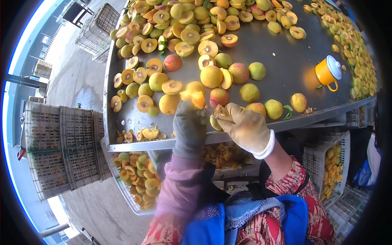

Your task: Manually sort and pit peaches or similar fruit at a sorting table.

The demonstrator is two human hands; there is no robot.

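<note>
My left hand (pixel 190 122), in a grey glove, is blurred at the near edge of the metal table (pixel 275 36); its fingertips are beside bright yellow fruit, and I cannot tell what it holds. My right hand (pixel 245 125), in a tan glove with a white cuff, grips a brownish piece of fruit (pixel 222 112) between thumb and fingers. A green-yellow piece (pixel 215 123) lies against those fingertips. Just beyond the hands sit a red peach (pixel 219 97) and a large yellow peach (pixel 211 77). Halved peaches with pits (pixel 190 36) and whole ones are heaped farther off.
An orange lidded mug (pixel 325 72) stands at the right. Below the table edge are a crate of peach halves (pixel 141 211) and a container of brownish scraps (pixel 226 154). Stacked plastic crates (pixel 62 147) stand left; another fruit crate (pixel 347 159) is at right.
</note>
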